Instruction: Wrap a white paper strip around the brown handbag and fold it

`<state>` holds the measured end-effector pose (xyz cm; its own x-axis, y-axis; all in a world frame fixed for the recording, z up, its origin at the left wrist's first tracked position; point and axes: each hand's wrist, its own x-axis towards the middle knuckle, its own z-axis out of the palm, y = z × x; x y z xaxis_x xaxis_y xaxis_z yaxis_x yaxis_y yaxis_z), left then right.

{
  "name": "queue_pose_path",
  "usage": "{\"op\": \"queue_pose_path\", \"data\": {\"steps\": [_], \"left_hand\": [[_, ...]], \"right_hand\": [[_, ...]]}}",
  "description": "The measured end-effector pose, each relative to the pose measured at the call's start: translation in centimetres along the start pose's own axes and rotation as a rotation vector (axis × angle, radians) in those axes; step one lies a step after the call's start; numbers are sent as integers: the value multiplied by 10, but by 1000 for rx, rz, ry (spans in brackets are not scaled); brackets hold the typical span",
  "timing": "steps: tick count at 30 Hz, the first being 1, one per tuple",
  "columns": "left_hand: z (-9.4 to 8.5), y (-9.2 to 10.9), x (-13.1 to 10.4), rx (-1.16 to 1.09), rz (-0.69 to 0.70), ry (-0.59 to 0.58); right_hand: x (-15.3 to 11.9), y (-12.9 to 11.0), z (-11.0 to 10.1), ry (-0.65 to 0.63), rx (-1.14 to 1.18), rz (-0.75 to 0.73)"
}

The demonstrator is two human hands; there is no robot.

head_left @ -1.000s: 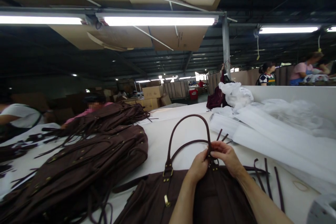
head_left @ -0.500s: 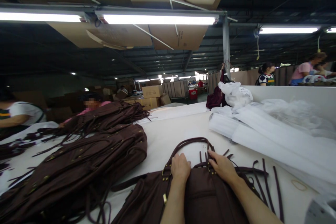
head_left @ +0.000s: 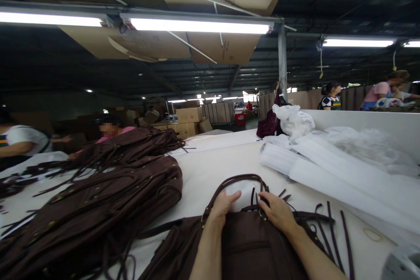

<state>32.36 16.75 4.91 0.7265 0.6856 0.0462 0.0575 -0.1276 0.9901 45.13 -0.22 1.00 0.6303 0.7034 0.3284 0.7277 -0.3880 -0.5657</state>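
A dark brown handbag (head_left: pixel 251 245) lies on the white table in front of me, its looped handle (head_left: pixel 243 178) standing up at the far edge. My left hand (head_left: pixel 223 207) is at the left base of the handle, with the thumb stretched out to the right and the other fingers partly hidden behind the wrist. At the right base of the handle, my right hand (head_left: pixel 275 210) has its fingers curled round the strap. Brass-coloured fittings show where the handle meets the bag. Several thin brown straps (head_left: pixel 330 223) trail from the bag's right side.
More brown bags (head_left: pixel 108 201) are piled on the left. White wrapping sheets (head_left: pixel 341 175) and crumpled plastic (head_left: pixel 295 120) lie on the right. A grey object (head_left: pixel 403 262) sits at the lower right corner. Co-workers (head_left: pixel 26 140) stand at the far left and beyond the table.
My left hand has loosened from its closed shape, and its thumb now points out to the right. My right hand stays at the handle and has shifted slightly downward.
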Motion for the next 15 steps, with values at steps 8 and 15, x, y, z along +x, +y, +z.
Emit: {"op": "queue_pose_path", "data": {"steps": [8, 15], "left_hand": [[-3, 21, -16, -278, 102, -169], [-22, 52, -51, 65, -41, -685]], "right_hand": [[0, -6, 0, 34, -17, 10], [0, -7, -1, 64, -22, 57]]}}
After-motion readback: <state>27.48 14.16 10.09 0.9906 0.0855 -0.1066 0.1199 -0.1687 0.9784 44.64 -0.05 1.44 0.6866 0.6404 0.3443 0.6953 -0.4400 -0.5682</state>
